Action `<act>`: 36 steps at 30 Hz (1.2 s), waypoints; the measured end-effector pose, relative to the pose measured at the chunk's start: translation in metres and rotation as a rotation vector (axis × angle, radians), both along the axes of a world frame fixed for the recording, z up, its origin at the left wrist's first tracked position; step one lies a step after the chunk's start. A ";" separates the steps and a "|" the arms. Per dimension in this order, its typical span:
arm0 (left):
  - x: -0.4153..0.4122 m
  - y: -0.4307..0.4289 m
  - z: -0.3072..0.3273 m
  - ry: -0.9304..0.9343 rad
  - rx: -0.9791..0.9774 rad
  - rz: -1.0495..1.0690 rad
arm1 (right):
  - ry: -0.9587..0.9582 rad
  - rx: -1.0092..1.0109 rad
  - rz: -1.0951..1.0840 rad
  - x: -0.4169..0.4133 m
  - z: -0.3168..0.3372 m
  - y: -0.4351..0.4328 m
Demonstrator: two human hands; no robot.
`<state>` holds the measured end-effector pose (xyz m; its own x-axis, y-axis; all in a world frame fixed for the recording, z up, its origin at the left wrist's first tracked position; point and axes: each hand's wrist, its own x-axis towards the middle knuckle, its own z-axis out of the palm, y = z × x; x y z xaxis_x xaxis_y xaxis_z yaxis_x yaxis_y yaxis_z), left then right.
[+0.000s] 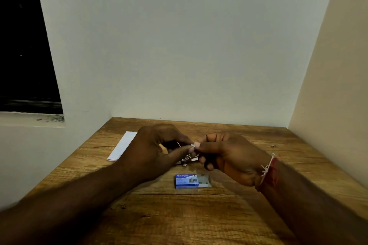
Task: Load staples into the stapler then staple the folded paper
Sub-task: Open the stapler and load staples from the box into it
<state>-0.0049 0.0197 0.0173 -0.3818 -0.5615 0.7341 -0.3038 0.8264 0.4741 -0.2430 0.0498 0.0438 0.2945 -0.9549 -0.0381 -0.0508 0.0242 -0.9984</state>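
While the left hand (151, 145) and right hand (233, 155) pinched the stapler (188, 160) between them, the blue staple box (186, 181) lay open on the table (179, 215), staples (203, 178) inside.

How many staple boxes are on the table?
1. The blue staple box lies on the table, nearer than the left hand and right hand, tray open. They could hide another.

Only one marking can be read. The blue staple box (186, 181) lies on the desk (199, 217) at about mid-width, between the front edge and the back edge. The brand name "Kangaro" is printed in white along the upper left of its top face. A second short white marking stands at the lower right corner of the same face. It is too small to read.
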 end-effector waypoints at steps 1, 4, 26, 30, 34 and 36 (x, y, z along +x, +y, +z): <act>0.000 0.001 0.001 0.019 0.073 0.021 | 0.003 -0.034 -0.022 0.001 0.000 0.000; -0.003 0.004 0.004 0.165 0.410 0.032 | 0.107 -0.287 -0.164 0.002 0.000 0.001; 0.004 -0.014 -0.003 -0.062 0.316 0.221 | 0.854 -0.821 -0.291 -0.009 -0.022 -0.025; 0.008 -0.022 -0.013 -0.187 0.340 0.212 | 0.925 -0.736 -0.245 -0.009 -0.026 -0.035; 0.007 -0.031 -0.024 -0.180 0.401 0.149 | 0.894 -0.688 -0.206 -0.009 -0.027 -0.039; 0.004 -0.033 -0.027 -0.189 0.419 0.128 | 0.888 -0.669 -0.195 -0.011 -0.027 -0.039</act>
